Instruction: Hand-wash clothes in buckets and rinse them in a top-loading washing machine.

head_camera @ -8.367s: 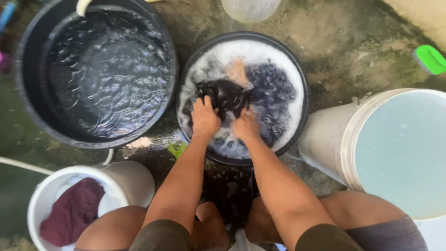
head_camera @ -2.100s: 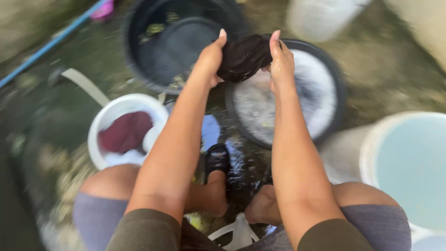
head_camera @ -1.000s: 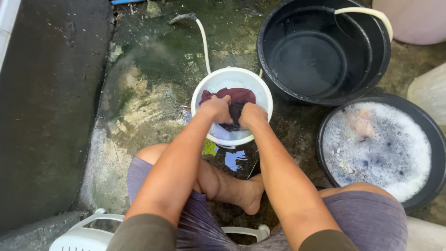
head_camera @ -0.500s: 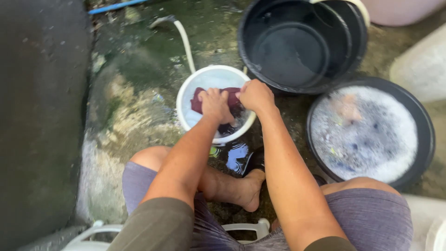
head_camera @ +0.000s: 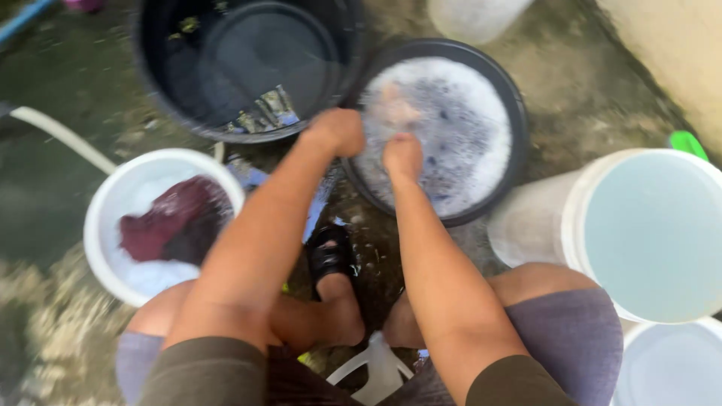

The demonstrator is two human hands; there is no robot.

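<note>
Both grips unclear: left hand is curled at the near rim of the soapy black basin, right hand sits in the suds; motion blur, can't tell if either is clamped on anything. An orange-pink cloth shows in the foam just past the right hand, at 12 o'clock from it. Second black tub of clear water at 10 o'clock from the hands. White bucket at 8 o'clock holds a maroon garment and a dark one beside it. Large white bucket of water at 4 o'clock.
</note>
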